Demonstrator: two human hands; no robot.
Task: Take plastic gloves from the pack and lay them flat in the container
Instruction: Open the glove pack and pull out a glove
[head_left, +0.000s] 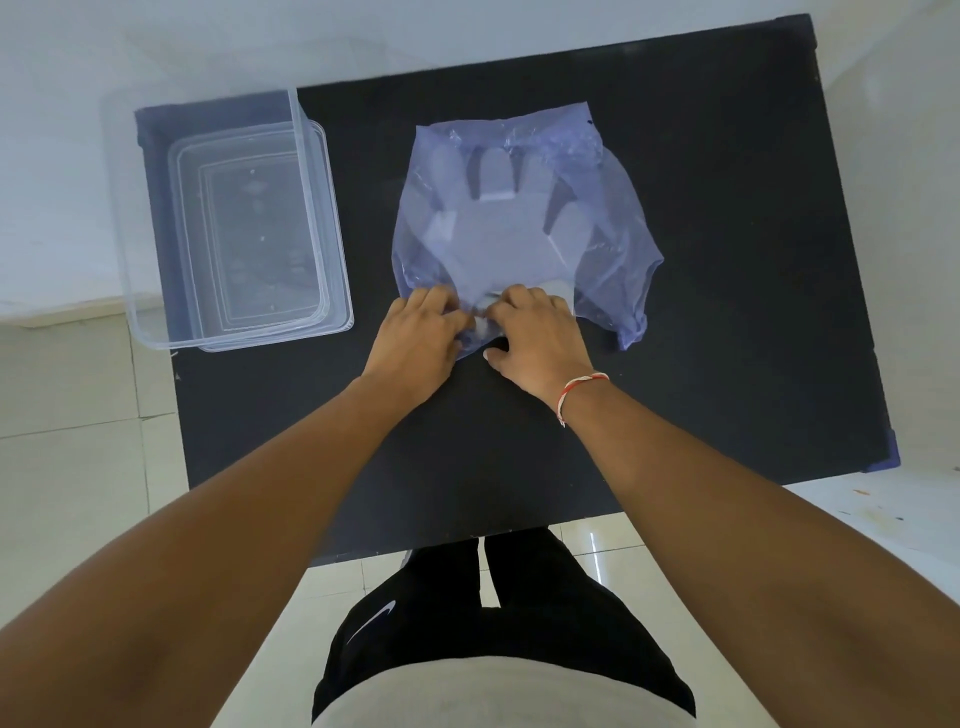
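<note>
The fingers (441, 306) of the left hand (415, 338) and those of the right hand (535, 332) are curled down onto the near edge of the pack (608, 228), knuckles almost touching each other. They look pinched on the thin film at its mouth, though the fingertips are hidden under the hands, so I cannot tell whether they grip only the pack or also a glove edge inside. The right thumb rests flat on the table (727, 338) just beside the film.

By my judgement the step in hand is opening the pack's mouth or working loose the first glove; nothing has yet come out. The next move calls for parting the two film layers, catching a single cuff without dragging the whole stack, and drawing it toward the body while the other hand pins the pack down.

The pack is a bluish, see-through bag lying flat in the middle of the dark table, wrinkled at its far edge and right corner. Through it shows the stack of plastic gloves (498, 228), pale and milky, fingers pointing away from the person, cuffs toward the hands.

The container (306, 171) stands well apart to the left, a clear rectangular tub, open, with what seems a lid beneath it; no glove shows inside
</note>
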